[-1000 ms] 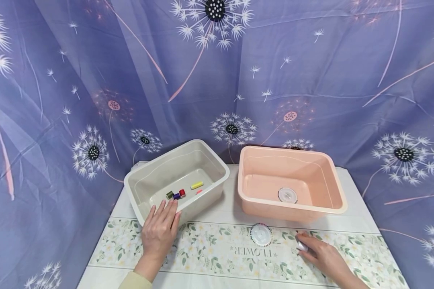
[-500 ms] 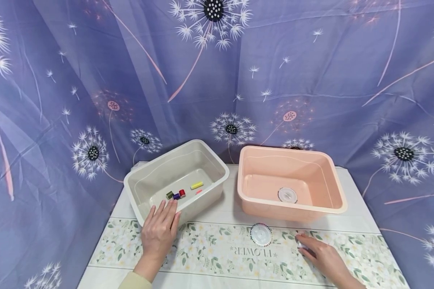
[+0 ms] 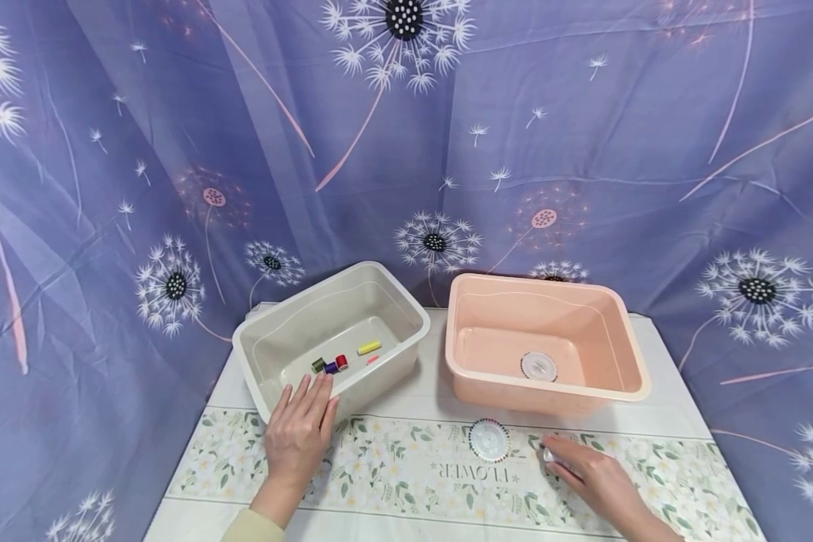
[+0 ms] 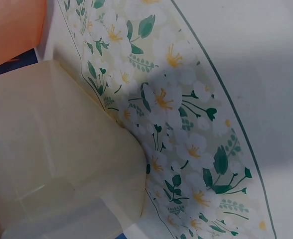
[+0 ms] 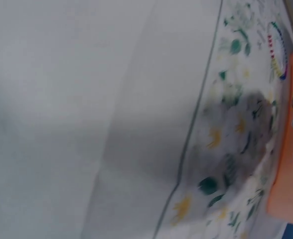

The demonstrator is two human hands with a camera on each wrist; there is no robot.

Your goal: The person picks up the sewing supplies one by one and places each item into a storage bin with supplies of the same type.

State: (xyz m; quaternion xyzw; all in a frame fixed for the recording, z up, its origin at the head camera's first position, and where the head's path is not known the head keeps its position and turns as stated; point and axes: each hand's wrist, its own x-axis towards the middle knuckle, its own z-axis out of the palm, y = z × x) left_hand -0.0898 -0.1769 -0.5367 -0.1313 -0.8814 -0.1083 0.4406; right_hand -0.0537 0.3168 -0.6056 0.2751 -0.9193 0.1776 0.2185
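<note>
My left hand [image 3: 296, 436] rests on the near rim of the grey bin [image 3: 396, 366], its fingers reaching over the edge. Inside that bin lie a green thread spool [image 3: 318, 366], a purple one [image 3: 330, 369], a red one [image 3: 342, 362] and a yellow one [image 3: 369, 348]; a pink piece [image 3: 373, 360] is partly hidden by the wall. My right hand [image 3: 599, 482] pinches a small pale thread spool [image 3: 548, 455] between thumb and fingers, over the floral strip. Left of it, a round wheel of pins [image 3: 489, 440] lies on the cloth.
To the right of the grey bin stands a pink bin [image 3: 542, 395] with another pin wheel [image 3: 538, 366] on its floor. A white tablecloth [image 3: 379, 519] with a floral band covers the table. Behind hangs a purple dandelion curtain [image 3: 352, 150].
The right hand has shifted slightly left with the pale spool, closer to the pin wheel on the cloth, and the spool has turned in its fingers. The left hand has stayed put.
</note>
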